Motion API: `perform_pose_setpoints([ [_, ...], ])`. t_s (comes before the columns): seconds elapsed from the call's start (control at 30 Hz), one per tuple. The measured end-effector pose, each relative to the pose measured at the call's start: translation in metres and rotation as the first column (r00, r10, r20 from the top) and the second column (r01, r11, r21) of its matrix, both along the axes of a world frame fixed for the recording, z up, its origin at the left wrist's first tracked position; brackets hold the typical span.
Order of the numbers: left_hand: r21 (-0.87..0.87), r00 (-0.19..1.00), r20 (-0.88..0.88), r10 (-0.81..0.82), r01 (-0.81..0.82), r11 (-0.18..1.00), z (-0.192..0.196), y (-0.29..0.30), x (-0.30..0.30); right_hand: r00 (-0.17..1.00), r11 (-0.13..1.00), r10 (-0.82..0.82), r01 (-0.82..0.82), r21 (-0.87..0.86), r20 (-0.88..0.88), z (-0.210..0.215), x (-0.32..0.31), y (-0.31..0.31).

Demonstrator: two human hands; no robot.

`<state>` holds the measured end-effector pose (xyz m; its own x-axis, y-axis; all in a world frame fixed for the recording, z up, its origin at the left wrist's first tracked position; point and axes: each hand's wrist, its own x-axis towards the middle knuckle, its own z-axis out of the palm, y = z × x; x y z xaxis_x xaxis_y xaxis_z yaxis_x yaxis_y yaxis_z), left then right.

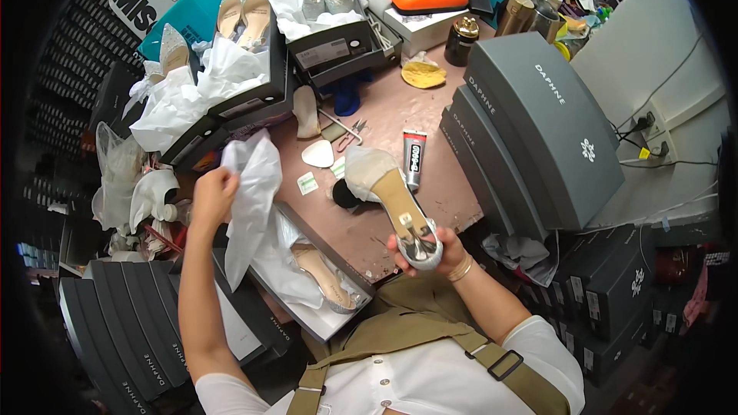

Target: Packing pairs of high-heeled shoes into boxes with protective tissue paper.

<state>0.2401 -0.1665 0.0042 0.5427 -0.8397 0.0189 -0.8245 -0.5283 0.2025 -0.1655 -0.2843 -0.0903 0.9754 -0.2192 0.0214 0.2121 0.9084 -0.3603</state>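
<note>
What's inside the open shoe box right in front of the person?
The open shoe box holds one silvery shoe lying on white tissue paper. The left hand lifts part of that paper. Whatever lies beneath the paper is covered.

Grey shoe-box lids stacked right; glue tube centre.

Left hand raised, grip pinched, right hand grip closed, palm up.

Bright, even overhead light with soft, short shadows. Fisheye view: straight edges bend toward a black, dim rim. White tissue paper glares slightly. The centre is sharp, the margins soft.
</note>
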Motion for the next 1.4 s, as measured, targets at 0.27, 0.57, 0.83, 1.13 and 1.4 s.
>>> perform_pose_setpoints([
  [0.27, -0.508, 0.885, 0.378, 0.274, -0.049, 0.860, 0.149, 0.181, -0.043, 0.999, 0.998, 0.046, -0.046, -0.051, 0.009, 0.020, 0.007, 0.029],
  [0.57, -0.218, 0.993, 0.077, -0.091, 0.106, 0.970, 0.056, 0.158, -0.153, 0.978, 0.984, 0.177, -0.176, -0.015, 0.108, 0.038, 0.000, 0.055],
  [0.83, -0.421, 1.000, -0.008, 0.007, -0.010, 0.907, 0.000, 0.129, -0.166, 0.933, 0.810, 0.324, -0.358, -0.465, -0.153, 0.097, -0.049, 0.046],
  [1.13, -0.483, 0.981, 0.053, -0.186, 0.188, 0.855, 0.035, 0.178, -0.205, 0.857, 0.473, 0.186, -0.507, -0.720, -0.481, 0.105, 0.040, 0.070],
  [1.4, -0.504, 0.896, 0.231, -0.378, 0.443, 0.741, 0.056, 0.181, -0.244, 0.978, 0.697, -0.104, -0.057, -0.715, -0.179, 0.091, 0.081, 0.160],
])
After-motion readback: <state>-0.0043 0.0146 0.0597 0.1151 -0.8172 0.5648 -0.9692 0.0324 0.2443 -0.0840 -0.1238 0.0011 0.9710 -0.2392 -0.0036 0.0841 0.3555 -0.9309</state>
